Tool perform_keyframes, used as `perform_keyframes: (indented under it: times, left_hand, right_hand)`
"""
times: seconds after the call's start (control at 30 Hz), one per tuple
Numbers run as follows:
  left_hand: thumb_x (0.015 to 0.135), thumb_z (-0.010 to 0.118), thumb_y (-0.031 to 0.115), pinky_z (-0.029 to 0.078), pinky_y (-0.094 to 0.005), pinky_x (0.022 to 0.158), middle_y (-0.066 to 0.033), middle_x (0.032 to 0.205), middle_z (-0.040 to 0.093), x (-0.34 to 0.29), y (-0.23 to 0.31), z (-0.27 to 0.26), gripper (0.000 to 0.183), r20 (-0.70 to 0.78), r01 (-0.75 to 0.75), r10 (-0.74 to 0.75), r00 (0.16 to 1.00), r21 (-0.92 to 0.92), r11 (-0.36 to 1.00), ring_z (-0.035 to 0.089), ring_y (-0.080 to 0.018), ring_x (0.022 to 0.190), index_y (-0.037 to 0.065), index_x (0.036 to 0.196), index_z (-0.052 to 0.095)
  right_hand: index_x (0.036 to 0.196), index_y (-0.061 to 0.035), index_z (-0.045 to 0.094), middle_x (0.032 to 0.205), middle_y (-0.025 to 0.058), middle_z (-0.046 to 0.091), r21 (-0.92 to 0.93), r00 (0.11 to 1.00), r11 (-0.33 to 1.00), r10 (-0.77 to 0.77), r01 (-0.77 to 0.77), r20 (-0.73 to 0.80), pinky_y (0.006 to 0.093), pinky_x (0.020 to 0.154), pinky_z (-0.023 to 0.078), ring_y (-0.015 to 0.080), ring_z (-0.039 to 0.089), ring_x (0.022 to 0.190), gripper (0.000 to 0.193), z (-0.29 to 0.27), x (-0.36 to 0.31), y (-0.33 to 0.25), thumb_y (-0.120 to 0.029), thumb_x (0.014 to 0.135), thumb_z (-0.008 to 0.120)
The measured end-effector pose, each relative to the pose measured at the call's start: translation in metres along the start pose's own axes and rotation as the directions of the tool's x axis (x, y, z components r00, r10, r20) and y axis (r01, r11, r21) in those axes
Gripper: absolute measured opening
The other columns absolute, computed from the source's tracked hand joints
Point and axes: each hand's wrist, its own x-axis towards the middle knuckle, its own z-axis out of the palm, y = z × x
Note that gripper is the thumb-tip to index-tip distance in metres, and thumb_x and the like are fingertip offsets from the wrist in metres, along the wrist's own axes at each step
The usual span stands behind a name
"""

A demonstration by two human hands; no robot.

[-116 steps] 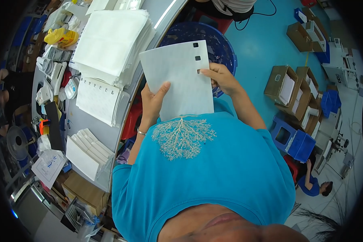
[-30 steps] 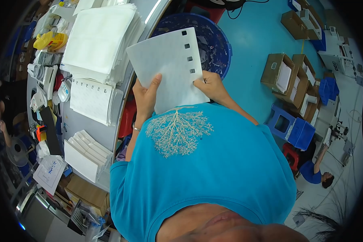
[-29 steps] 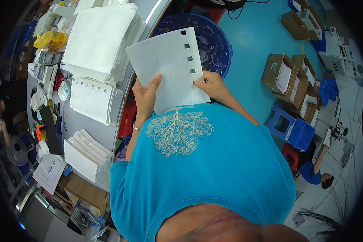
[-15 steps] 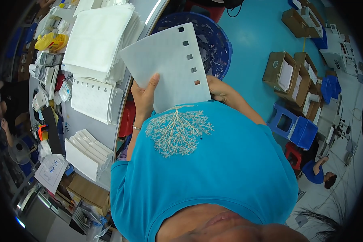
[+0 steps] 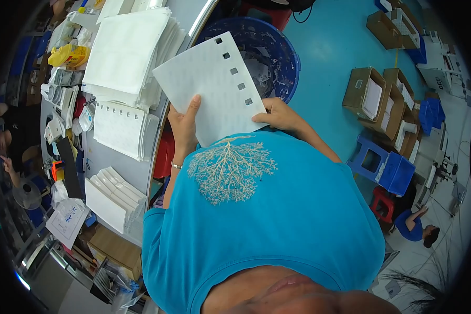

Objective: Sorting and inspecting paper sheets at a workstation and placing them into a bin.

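Observation:
A white sheet [image 5: 201,78] with a row of square holes along its right side is held up in front of my chest, tilted to the left. My left hand [image 5: 184,125] grips its lower left edge, thumb on the near face and the other fingers out of sight behind. At the lower right corner, my right hand [image 5: 280,114] pinches the sheet, with part of its fingers hidden. Whether it is one sheet or a thin stack, I cannot tell. Beyond it stands a round blue bin [image 5: 293,57] with pale scraps inside.
On the grey table [image 5: 107,152] at left lie a tall white stack [image 5: 125,52], a smaller stack with square holes [image 5: 119,128] and folded white bundles [image 5: 112,196]. A yellow bottle [image 5: 68,55] stands behind. Cardboard boxes [image 5: 358,97] and a blue stool [image 5: 369,157] are at right.
The sheet has tilted further left, its top right corner moving left and slightly down. My right hand has shifted so its fingers now show over the sheet's lower right corner.

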Motion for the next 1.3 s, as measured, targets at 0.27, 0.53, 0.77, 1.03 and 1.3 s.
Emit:
perform_keyframes:
  times: [0.27, 0.53, 0.77, 1.03, 1.3]
  left_hand:
    - [0.085, 0.069, 0.021, 0.046, -0.0322, 0.087, -0.0168, 0.108, 0.062, -0.015, 0.004, 0.015, 0.045, 0.001, -0.073, 0.073, 0.997, -0.069, 0.995, 0.06, -0.0213, 0.097, -0.006, 0.117, 0.052]
    - [0.085, 0.07, 0.02, 0.047, -0.0309, 0.087, -0.0165, 0.11, 0.061, -0.025, -0.002, 0.027, 0.047, -0.027, -0.036, 0.035, 0.999, -0.046, 0.998, 0.06, -0.0205, 0.098, -0.006, 0.119, 0.05]
    - [0.085, 0.069, 0.016, 0.046, -0.0316, 0.089, -0.0162, 0.113, 0.06, -0.042, -0.011, 0.037, 0.05, -0.095, 0.016, -0.031, 0.995, -0.154, 0.988, 0.058, -0.0198, 0.102, -0.005, 0.124, 0.046]
    - [0.085, 0.069, 0.014, 0.045, -0.0296, 0.086, -0.0111, 0.11, 0.061, -0.088, -0.019, 0.038, 0.04, -0.303, -0.125, 0.106, 0.947, -0.043, 0.991, 0.057, -0.0168, 0.099, -0.005, 0.117, 0.054]
    - [0.084, 0.07, 0.011, 0.046, -0.0308, 0.083, -0.0104, 0.108, 0.062, -0.135, -0.015, 0.003, 0.038, -0.49, -0.242, 0.241, 0.838, 0.063, 0.968, 0.059, -0.017, 0.093, -0.004, 0.115, 0.055]
  right_hand:
    - [0.093, 0.0027, 0.067, 0.073, 0.0062, 0.066, -0.002, 0.974, 1.0, 0.006, -0.006, -0.228, 0.0275, 0.052, 0.05, 0.0102, 0.059, 0.059, 0.024, 0.016, -0.002, 0.018, -0.013, 0.08, 0.053]
    - [0.097, 0.0033, 0.064, 0.073, 0.0067, 0.065, 0.065, 0.985, 0.997, -0.032, 0.043, -0.169, 0.0247, 0.046, 0.042, 0.0073, 0.052, 0.052, 0.025, 0.0, -0.016, 0.035, -0.018, 0.088, 0.054]
    - [0.104, 0.0014, 0.061, 0.069, 0.0063, 0.062, 0.603, 0.962, 0.762, 0.097, -0.236, 0.254, 0.0176, 0.034, 0.025, 0.003, 0.037, 0.042, 0.03, -0.043, -0.024, 0.047, -0.025, 0.089, 0.058]
    - [0.104, -0.001, 0.062, 0.06, -0.0035, 0.049, 0.306, 0.871, 0.855, 0.284, -0.42, 0.401, 0.0177, 0.034, 0.023, 0.0004, 0.033, 0.042, 0.024, -0.038, -0.012, 0.046, -0.02, 0.088, 0.06]
    - [0.086, -0.0046, 0.063, 0.061, -0.0025, 0.05, 0.038, 0.675, 0.831, 0.423, -0.555, 0.604, 0.0199, 0.037, 0.026, 0.0036, 0.038, 0.045, 0.017, -0.003, 0.026, 0.04, -0.021, 0.089, 0.06]
